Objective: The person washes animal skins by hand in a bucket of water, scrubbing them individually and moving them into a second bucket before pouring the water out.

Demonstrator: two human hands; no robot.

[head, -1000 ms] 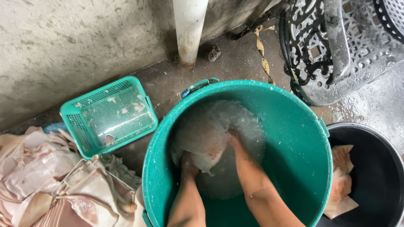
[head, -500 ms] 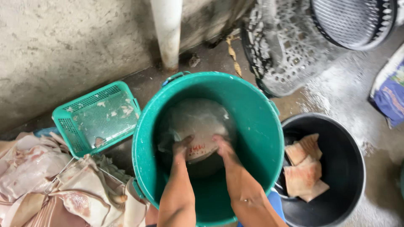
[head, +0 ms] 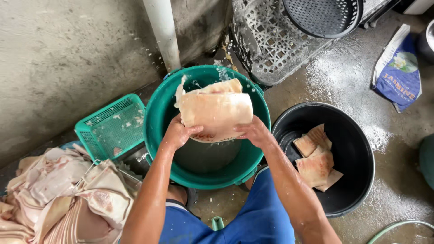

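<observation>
I hold the folded slab of pork skin [head: 216, 113] above the bucket [head: 163, 118], my left hand [head: 177, 133] at its left edge and my right hand [head: 254, 132] at its right. Just right of the bucket sits the tub [head: 361, 149] — more cut pieces [head: 315, 159] lie in it. Left of the bucket stands the small basket [head: 113, 126], and in front of that, a heap of skins [head: 63, 199]. Behind the bucket rises the pipe [head: 162, 31]; the large crate [head: 275, 45] is behind and to the right.

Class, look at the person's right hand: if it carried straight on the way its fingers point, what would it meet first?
The right hand points leftward, already touching the pale slab of meat. Past that, probably the left hand, though depth is unclear.
</observation>
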